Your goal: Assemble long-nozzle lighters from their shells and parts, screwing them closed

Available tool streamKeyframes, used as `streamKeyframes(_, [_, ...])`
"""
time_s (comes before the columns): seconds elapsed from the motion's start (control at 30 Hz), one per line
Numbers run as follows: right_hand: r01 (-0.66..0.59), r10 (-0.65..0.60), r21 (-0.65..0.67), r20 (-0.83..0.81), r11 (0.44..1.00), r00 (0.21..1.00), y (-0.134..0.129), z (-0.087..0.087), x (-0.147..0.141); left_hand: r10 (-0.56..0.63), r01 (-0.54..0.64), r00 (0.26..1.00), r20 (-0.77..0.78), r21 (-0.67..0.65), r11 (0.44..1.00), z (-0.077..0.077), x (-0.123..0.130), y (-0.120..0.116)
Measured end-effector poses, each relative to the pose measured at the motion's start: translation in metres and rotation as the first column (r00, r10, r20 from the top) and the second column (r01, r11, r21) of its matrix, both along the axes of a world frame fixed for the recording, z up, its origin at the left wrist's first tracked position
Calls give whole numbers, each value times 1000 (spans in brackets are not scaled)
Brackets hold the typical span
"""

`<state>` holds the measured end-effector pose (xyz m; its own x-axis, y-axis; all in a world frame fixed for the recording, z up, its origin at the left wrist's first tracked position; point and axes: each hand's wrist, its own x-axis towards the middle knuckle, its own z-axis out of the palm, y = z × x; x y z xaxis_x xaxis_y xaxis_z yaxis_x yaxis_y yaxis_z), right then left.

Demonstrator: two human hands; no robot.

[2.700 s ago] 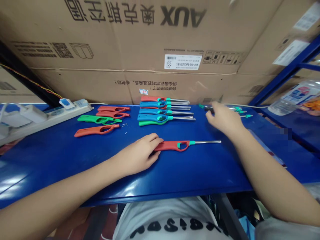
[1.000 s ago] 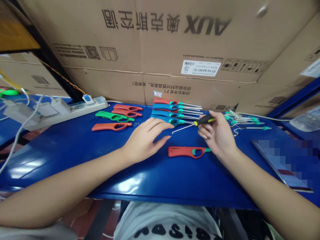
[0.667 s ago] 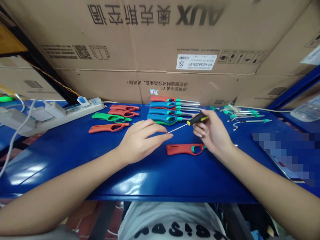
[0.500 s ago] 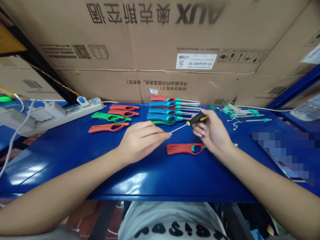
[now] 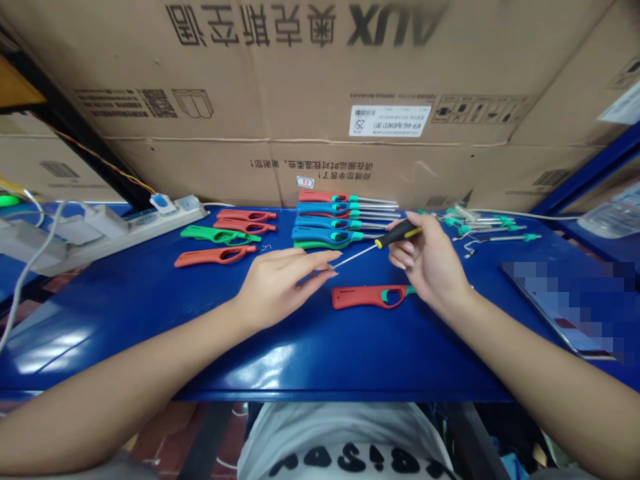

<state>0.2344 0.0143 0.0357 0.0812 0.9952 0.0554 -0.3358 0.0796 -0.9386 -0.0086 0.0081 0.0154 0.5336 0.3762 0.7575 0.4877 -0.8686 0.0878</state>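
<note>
My right hand [image 5: 433, 257] grips a black-handled screwdriver [image 5: 399, 233] with a slim metal shaft [image 5: 356, 256], partly hiding a smooth red lighter [image 5: 364, 297] on the glossy blue table [image 5: 300, 367], near a row of lighters [image 5: 323, 223], as my left hand [image 5: 273, 281], pinched together moments earlier, parts its fingers [image 5: 323, 257] around the shaft's end, its hold unclear.

Glossy blue tabletop [image 5: 280, 367], single red lighter [image 5: 351, 298], cluster of lighters [image 5: 315, 234], loose handles [image 5: 200, 258], slim metal rods [image 5: 507, 239]

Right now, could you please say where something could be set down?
Bare: blue tabletop between the nearest red plastic lighter and front edge, and between the orange plastic handle and left forearm. Crowded: the back, around blue plastic lighters and silver metal rods.
</note>
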Motion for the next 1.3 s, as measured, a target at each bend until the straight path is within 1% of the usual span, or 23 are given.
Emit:
streamKeyframes(0.27, [17, -22, 62, 71, 998, 997, -1, 0, 1, -2, 2, 1000, -15, 18, 1000, 0, -1, 0])
streamKeyframes(0.47, [20, -23, 65, 38, 998, 999, 0, 0, 1, 0, 0, 1000, -9, 19, 1000, 1, 0, 0])
streamKeyframes(0.6, [3, -6, 68, 50, 998, 999, -1, 0, 2, -1, 1, 1000, -15, 18, 1000, 2, 0, -1])
streamKeyframes(0.73, [11, -15, 68, 60, 998, 998, -1, 0, 2, 6, -5, 1000, -22, 30, 1000, 2, 0, -1])
streamKeyframes(0.8, [18, -23, 78, 64, 997, 998, 0, -1, 2, 10, -10, 1000, -20, 35, 999, 1, 0, -1])
streamKeyframes(0.87, [15, -25, 116, 83, 993, 996, 0, -1, 1, 15, -15, 1000, -3, 31, 999, 0, 0, -1])
streamKeyframes(0.93, [12, -35, 204, 113, 979, 993, 0, -1, 1, 29, -29, 999, 24, -8, 1000, -2, 1, -1])
streamKeyframes(1.0, [-6, -37, 294, 141, 956, 989, -2, 2, 0, 45, -41, 998, 47, -82, 996, -4, 1, 0])
streamKeyframes(1.03, [-26, -24, 318, 152, 948, 988, -4, 3, -1, 51, -44, 997, 52, -128, 991, -5, 2, 0])
streamKeyframes(1.17, [-139, 85, 300, 185, 944, 979, -9, 8, -1, 47, -30, 998, 51, -294, 955, -9, 4, 1])
streamKeyframes(1.3, [-207, 135, 325, 229, 923, 964, -10, 7, -1, 9, 24, 997, 73, -445, 895, -12, 6, -1])
